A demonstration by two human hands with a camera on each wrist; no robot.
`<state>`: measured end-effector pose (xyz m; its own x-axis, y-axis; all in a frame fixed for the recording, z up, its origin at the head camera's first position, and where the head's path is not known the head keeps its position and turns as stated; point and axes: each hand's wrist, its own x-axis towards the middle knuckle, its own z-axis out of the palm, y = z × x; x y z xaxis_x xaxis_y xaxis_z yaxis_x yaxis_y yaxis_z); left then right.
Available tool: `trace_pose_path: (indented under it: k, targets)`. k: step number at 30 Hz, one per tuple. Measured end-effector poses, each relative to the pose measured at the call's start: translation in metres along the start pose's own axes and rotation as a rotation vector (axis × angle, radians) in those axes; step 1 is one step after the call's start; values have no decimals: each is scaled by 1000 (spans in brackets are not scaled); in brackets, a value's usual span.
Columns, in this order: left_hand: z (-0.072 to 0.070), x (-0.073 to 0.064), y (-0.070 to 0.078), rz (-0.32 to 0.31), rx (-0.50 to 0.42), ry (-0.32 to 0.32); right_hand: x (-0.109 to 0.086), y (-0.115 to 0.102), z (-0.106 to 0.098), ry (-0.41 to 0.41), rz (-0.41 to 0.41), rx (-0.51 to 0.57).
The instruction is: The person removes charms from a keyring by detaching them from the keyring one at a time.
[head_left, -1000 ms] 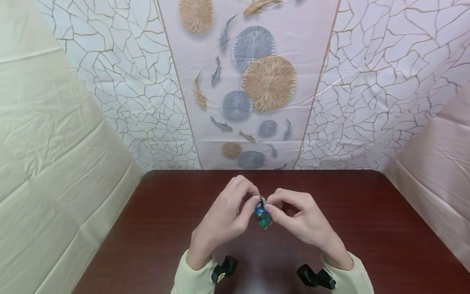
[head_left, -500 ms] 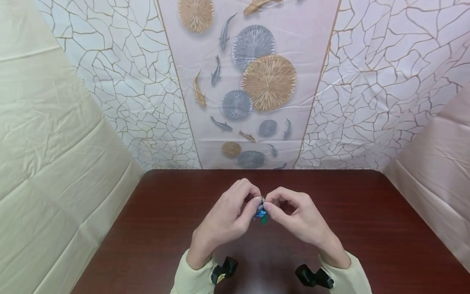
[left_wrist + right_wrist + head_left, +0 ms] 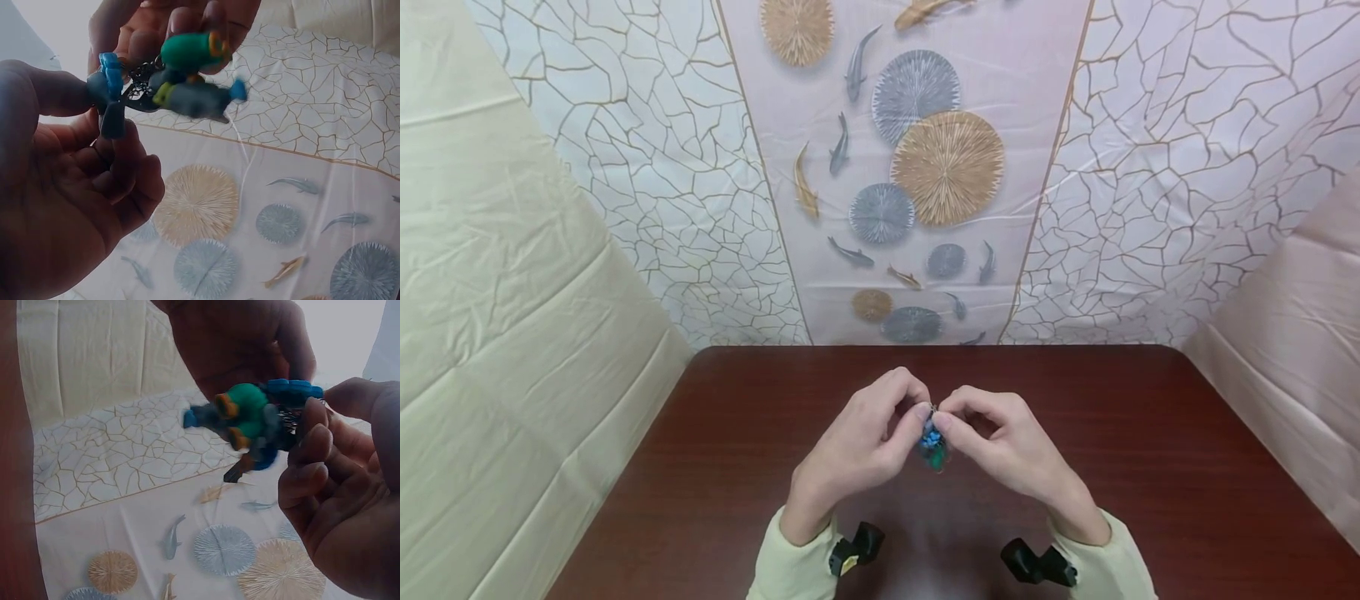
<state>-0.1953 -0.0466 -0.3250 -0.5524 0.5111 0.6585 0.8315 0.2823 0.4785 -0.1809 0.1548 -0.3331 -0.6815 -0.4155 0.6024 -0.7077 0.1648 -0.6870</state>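
Note:
A keychain (image 3: 933, 446) with several small charms hangs between the two hands above the table. My left hand (image 3: 853, 450) pinches its top from the left with thumb and fingers. From the right, my right hand (image 3: 1011, 446) pinches at the same metal top. In the left wrist view, a green charm (image 3: 186, 51) with an orange end, a dark grey charm (image 3: 197, 100) with a blue tip and a light blue charm (image 3: 112, 76) dangle from dark chains (image 3: 142, 80). The right wrist view has the green charm (image 3: 250, 412) blurred. The fingers hide the ring or clasp.
Beneath the hands lies a dark red-brown table (image 3: 737, 467). A patterned cloth (image 3: 947, 167) with fish and round motifs hangs behind it. Plain cream cloth (image 3: 497, 333) stands along the left, and more cloth (image 3: 1285, 350) along the right. Black wrist cameras (image 3: 1037, 562) sit at the sleeves.
The right hand has shifted slightly left, and the keychain with it. The charms have swung and turned below the fingers. Both hands keep their pinch.

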Motion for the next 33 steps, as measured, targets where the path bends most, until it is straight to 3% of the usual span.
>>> trace_pose_path:
  k: [9,13,19,25,33]
  targets:
    - [0,0,-2,82,28,23,0,-1,1,26,0,-28]
    - [0,1,-3,89,25,25,0,0,0,22,-28,-6]
    - [0,1,-5,57,-15,34,0,3,1,-14,-50,9]
    - [-6,0,-5,50,-49,86,0,5,2,16,-65,-21]
    - [-13,-3,-12,-51,-25,147,0,5,-1,50,-60,-41]
